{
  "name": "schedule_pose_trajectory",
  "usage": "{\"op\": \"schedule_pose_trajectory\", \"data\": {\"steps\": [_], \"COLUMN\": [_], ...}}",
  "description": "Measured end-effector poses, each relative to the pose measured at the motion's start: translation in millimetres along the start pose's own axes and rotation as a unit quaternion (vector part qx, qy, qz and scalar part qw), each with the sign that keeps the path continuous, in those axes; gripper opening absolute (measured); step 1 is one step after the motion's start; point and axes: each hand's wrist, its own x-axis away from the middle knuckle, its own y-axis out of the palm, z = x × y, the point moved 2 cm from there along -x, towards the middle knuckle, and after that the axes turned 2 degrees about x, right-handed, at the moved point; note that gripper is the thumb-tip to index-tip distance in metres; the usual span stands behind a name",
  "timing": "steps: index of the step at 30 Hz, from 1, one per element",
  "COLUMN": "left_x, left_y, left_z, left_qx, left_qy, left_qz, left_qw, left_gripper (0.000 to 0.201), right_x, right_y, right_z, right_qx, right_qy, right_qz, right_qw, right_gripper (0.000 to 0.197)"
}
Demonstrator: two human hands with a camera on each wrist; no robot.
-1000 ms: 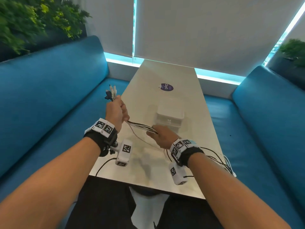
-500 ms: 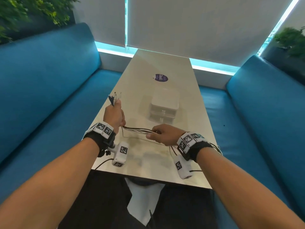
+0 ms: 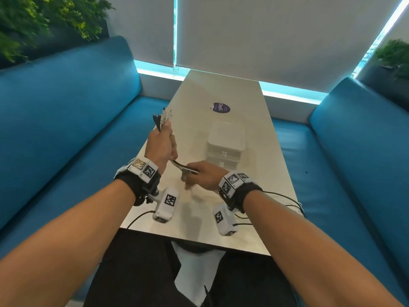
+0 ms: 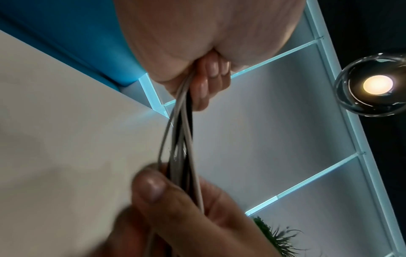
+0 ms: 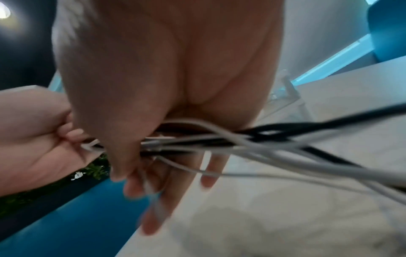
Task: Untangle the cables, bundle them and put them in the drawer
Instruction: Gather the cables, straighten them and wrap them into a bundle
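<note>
Several white and black cables (image 3: 184, 169) run in a bunch between my two hands above the near part of the table (image 3: 256, 138). My left hand (image 3: 162, 145) grips the bunch in a fist, and the connector ends (image 3: 163, 117) stick up out of it. Its curled fingers (image 4: 208, 83) wrap the cables (image 4: 181, 135). My right hand (image 3: 202, 176) holds the same bunch just to the right, thumb (image 5: 123, 139) over the cables (image 5: 241, 144), the fingers loosely extended beneath. The tails (image 3: 285, 201) trail off the table's right edge. A small white drawer unit (image 3: 225, 145), its drawers closed, stands behind my hands.
A round dark sticker (image 3: 221, 107) lies farther up the table. Blue benches (image 3: 66, 134) (image 3: 354, 156) flank the table on both sides, with blinds on the window behind. Plants (image 3: 44, 21) sit at the upper corners. A round lamp (image 4: 376, 85) hangs overhead.
My right hand has slid along the cables toward my left hand, so the stretch between them is much shorter. The left hand keeps its grip on the connector ends.
</note>
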Motion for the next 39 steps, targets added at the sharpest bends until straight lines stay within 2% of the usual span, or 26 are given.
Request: {"op": "schedule_pose_trajectory", "data": {"steps": [2,6,8,12,17,20,23,26,28,30,32,36,39], "left_x": [-3,-4,-3,-3,10,20,32,42,45,49,49,45,46], "left_y": [-12,-32,-34,-29,-12,-4,5,14,20,25,28,34,38], "left_z": [-4,-26,-39,-50,-40,-43,-52,-60,-65,-69,-73,-74,-76], "left_qx": [-0.009,-0.077,-0.160,-0.254,-0.430,-0.465,-0.501,-0.517,-0.519,-0.544,-0.570,-0.602,-0.614], "left_qy": [-0.005,-0.007,0.005,-0.010,0.012,0.017,0.038,0.046,0.024,-0.002,-0.015,0.005,0.008], "left_qz": [0.011,0.009,-0.015,-0.071,-0.154,-0.188,-0.242,-0.289,-0.299,-0.303,-0.303,-0.307,-0.302], "left_qw": [1.000,0.997,0.987,0.965,0.890,0.865,0.830,0.804,0.800,0.783,0.764,0.737,0.729], "left_gripper": [0.037,0.042,0.045,0.044,0.044,0.044,0.036,0.057,0.045,0.029,0.031,0.031,0.027], "right_x": [7,19,21,26,21,23,24,25,27,28,30,36,40], "right_y": [1,2,3,-7,-19,-26,-26,-26,-29,-32,-33,-36,-34], "right_z": [9,34,40,37,40,47,49,52,53,55,58,63,64], "right_qx": [-0.004,0.112,0.176,0.153,0.252,0.271,0.284,0.267,0.249,0.229,0.216,0.199,0.171], "right_qy": [0.030,0.051,0.042,0.063,0.052,0.054,0.053,0.052,0.063,0.060,0.054,0.068,0.069], "right_qz": [0.004,0.004,-0.011,-0.027,-0.021,-0.005,-0.006,-0.006,0.000,0.006,0.012,0.049,0.066], "right_qw": [1.000,0.992,0.983,0.986,0.966,0.961,0.957,0.962,0.966,0.972,0.975,0.976,0.981], "right_gripper": [0.030,0.044,0.043,0.033,0.044,0.047,0.041,0.033,0.033,0.035,0.035,0.025,0.026]}}
